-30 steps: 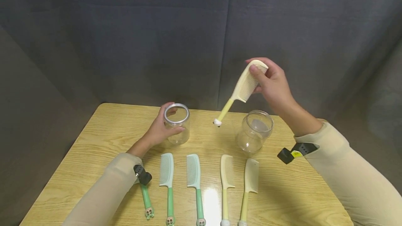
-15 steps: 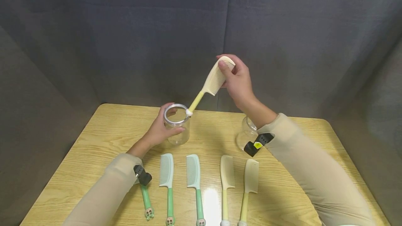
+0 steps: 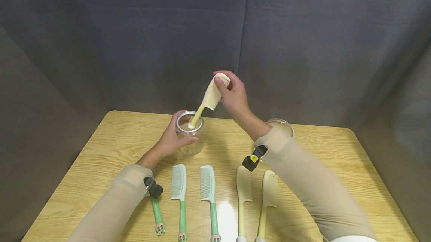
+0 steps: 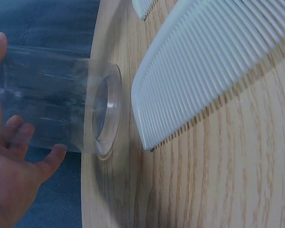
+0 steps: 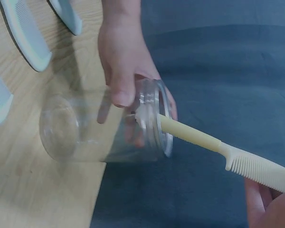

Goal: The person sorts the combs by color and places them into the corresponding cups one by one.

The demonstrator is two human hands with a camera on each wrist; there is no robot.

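Note:
My left hand [image 3: 171, 141] grips a clear plastic jar [image 3: 190, 133] standing on the wooden table [image 3: 309, 197]; the left wrist view shows the jar [image 4: 57, 114] with my fingers [image 4: 19, 156] curled round it. My right hand [image 3: 232, 94] pinches the toothed end of a cream-yellow comb [image 3: 210, 98] above the jar. The comb slants down and its handle tip is inside the jar's mouth; in the right wrist view the comb [image 5: 213, 147] enters the jar [image 5: 109, 126].
Several combs lie in a row at the table's near edge: green-handled ones [image 3: 179, 193] [image 3: 208, 193] at the left, yellow ones [image 3: 243, 197] [image 3: 267, 201] at the right. A second clear jar [image 3: 283, 124] stands behind my right forearm. Grey cloth walls enclose the table.
My right hand has carried the yellow comb leftward and down from beside the right jar, and its handle tip now sits in the left jar's mouth. The left hand stayed on the jar.

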